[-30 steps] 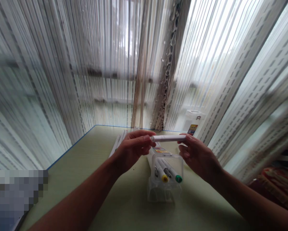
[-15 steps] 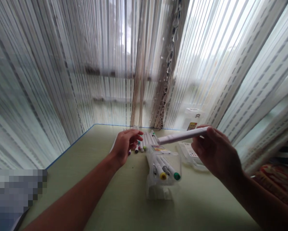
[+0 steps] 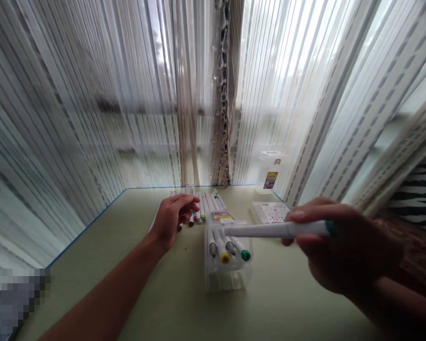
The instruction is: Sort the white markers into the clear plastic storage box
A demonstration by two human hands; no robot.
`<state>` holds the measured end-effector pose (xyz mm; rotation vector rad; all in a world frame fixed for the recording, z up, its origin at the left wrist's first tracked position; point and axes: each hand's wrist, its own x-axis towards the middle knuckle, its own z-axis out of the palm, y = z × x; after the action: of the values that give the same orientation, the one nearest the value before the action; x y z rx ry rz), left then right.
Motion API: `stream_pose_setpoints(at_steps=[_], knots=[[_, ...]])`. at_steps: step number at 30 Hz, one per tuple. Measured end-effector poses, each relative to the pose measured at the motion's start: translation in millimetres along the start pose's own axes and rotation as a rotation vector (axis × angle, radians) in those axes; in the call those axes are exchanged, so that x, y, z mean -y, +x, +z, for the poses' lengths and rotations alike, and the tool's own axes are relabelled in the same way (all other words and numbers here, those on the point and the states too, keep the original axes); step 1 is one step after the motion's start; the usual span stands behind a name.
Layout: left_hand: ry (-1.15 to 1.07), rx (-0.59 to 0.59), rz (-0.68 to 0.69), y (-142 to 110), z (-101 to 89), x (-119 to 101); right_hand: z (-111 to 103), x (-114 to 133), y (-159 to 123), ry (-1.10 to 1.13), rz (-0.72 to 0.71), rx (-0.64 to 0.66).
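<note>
A white marker (image 3: 262, 230) with a dark green end is pinched between the fingers and thumb of my right hand (image 3: 344, 241), held nearly level, with its far end over a clear plastic case (image 3: 208, 265). Several pens and markers lie in that case; a yellow-ended marker (image 3: 224, 257) and a green-ended marker (image 3: 246, 255) point toward me. My left hand (image 3: 170, 215) is left of the case with its fingers loosely bent and apart, holding nothing. Beside it lies a row of white markers (image 3: 206, 203), partly hidden by the hand.
A flat clear case (image 3: 269, 211) with a printed sheet lies right of the markers. Behind it, a clear box (image 3: 269, 166) with a yellow label stands near the table's back edge. Striped curtains (image 3: 145, 118) hang behind the pale green table (image 3: 102, 237).
My right hand has drawn the marker away from my left hand, then brought it closer and lower, showing its green end. My left hand has let go of the marker. The view has turned slightly right.
</note>
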<state>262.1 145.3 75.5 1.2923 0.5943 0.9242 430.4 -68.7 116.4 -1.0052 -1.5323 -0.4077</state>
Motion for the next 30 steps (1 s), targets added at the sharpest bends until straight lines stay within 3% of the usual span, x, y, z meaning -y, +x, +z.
stream_pose_setpoints(at_steps=[3, 6, 13, 30], knots=[[0.009, -0.005, 0.004, -0.7, 1.4, -0.9, 6.8, 6.1, 1.7, -0.166, -0.231, 0.127], [0.015, -0.005, 0.001, -2.0, 2.6, -1.8, 16.9, 6.9, 1.9, -0.198, -0.305, 0.213], [0.022, 0.008, 0.004, -0.6, -0.5, -0.3, 33.5, 5.6, -4.6, -0.255, -0.357, 0.387], [0.018, 0.005, 0.009, 0.3, -0.7, -1.5, 54.3, 12.3, -11.5, -0.436, -0.334, 0.470]])
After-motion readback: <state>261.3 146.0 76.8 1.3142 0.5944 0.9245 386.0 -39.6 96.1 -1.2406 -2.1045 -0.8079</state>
